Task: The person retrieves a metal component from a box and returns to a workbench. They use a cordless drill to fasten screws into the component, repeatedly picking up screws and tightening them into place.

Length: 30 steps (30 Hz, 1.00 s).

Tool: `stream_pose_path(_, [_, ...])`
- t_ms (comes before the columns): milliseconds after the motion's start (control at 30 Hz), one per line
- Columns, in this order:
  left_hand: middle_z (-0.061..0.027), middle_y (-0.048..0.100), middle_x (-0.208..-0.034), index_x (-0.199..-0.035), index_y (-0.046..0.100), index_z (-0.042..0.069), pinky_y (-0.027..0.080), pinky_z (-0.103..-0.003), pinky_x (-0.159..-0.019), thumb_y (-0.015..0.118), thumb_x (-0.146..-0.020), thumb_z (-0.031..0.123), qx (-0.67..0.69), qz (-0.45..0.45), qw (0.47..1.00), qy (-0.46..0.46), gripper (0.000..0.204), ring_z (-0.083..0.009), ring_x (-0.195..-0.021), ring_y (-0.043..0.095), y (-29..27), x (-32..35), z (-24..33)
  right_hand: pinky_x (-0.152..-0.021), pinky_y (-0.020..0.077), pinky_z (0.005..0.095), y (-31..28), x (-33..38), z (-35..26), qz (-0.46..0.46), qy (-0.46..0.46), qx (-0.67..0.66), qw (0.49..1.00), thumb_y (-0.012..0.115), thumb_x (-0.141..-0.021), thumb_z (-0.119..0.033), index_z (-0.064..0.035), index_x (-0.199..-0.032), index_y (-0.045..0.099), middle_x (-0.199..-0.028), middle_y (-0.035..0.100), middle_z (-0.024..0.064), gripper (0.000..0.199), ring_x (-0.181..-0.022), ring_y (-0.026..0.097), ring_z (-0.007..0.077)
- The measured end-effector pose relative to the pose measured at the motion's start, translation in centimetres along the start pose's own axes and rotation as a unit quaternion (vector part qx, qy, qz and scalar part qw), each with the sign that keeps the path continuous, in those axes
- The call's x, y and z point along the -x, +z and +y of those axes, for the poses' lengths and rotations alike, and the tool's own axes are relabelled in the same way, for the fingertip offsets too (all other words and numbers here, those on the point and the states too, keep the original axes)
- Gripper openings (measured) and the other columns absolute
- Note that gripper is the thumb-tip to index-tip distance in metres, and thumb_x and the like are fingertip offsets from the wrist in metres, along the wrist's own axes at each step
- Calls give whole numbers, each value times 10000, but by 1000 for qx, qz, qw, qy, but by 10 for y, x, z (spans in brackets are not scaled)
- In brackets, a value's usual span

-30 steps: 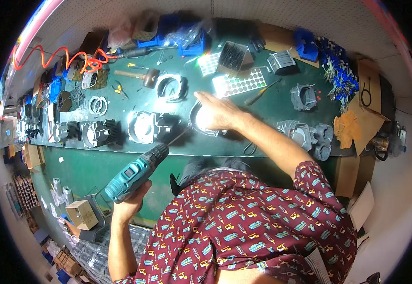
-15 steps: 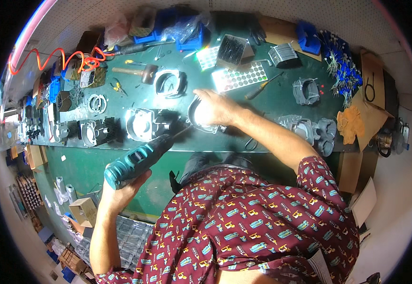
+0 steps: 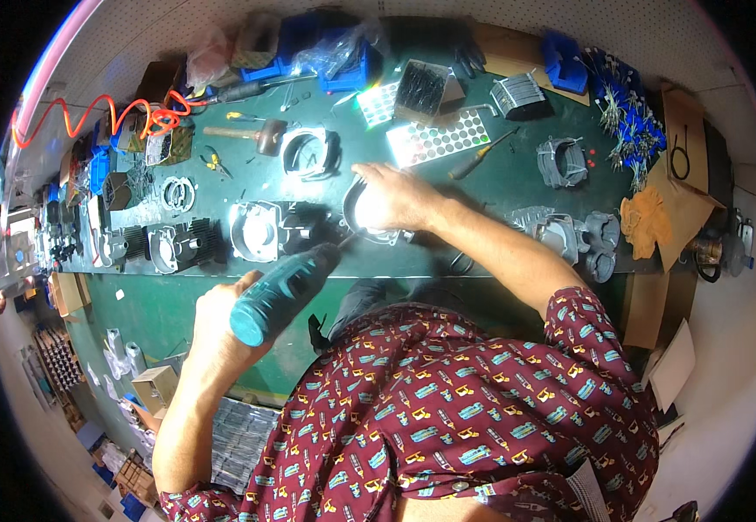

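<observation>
My left hand (image 3: 221, 326) is closed round a teal power screwdriver (image 3: 286, 291); its grip is mostly hidden behind the tool's body. The bit slants up to the right, its tip at the lower edge of a round grey metal housing (image 3: 351, 202). On that housing lies my right hand (image 3: 404, 198), fingers curled over its far rim, steadying it at the bench's near edge. Bright glare washes out the housing's middle. Left of it stands a finned metal motor housing (image 3: 260, 230). A ring-shaped metal casting (image 3: 289, 155) sits behind.
Across the green bench lie a mallet (image 3: 269, 137), pliers (image 3: 214, 163), a screwdriver (image 3: 482, 157) and a white sheet of round stickers (image 3: 439, 137). More castings (image 3: 562, 163) stand right. Blue bins (image 3: 343, 71) line the back, and an orange coiled hose (image 3: 104, 111) hangs left.
My left hand has shifted right and tipped the power screwdriver, bringing its body nearer the housing. My right hand and the housing have hardly moved.
</observation>
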<state>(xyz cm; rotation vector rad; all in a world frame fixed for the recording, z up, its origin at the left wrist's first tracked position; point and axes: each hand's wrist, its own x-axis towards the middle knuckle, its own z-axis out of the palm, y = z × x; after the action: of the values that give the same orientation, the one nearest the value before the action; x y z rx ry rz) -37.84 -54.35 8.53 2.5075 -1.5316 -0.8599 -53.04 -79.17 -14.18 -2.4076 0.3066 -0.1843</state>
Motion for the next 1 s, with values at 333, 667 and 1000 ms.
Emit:
stream_pose_path(333, [-188,702,-793,-986,656,37,558,-431,-693,747,-761,178,-88,-71,990,85,281,-384,-747,696,-19,-15,28,-1100,407,479,-2,1,-4,-16,16,1,1000,794,-704,-296,-30,-1446,384,-1431,496,203,889,-1312,495,371])
stream_pose_path(667, [-167,730,-828,-1044,712,61,581,-418,-747,804,-762,229,-61,-126,990,-5,341,-335,-783,727,-35,-42,30,-1104,395,507,-1,0,-5,-23,9,11,1000,809,-685,-280,-23,-1472,353,-1438,482,209,945,-1315,487,376])
stream_pose_path(1000, [-195,712,-791,-978,701,49,572,-449,-730,758,-726,153,-100,-104,989,34,279,-363,-758,711,-27,-34,37,-1029,420,546,13,-1,-21,-30,20,22,999,828,-677,-253,-94,-1463,379,-1459,477,149,920,-1319,484,340])
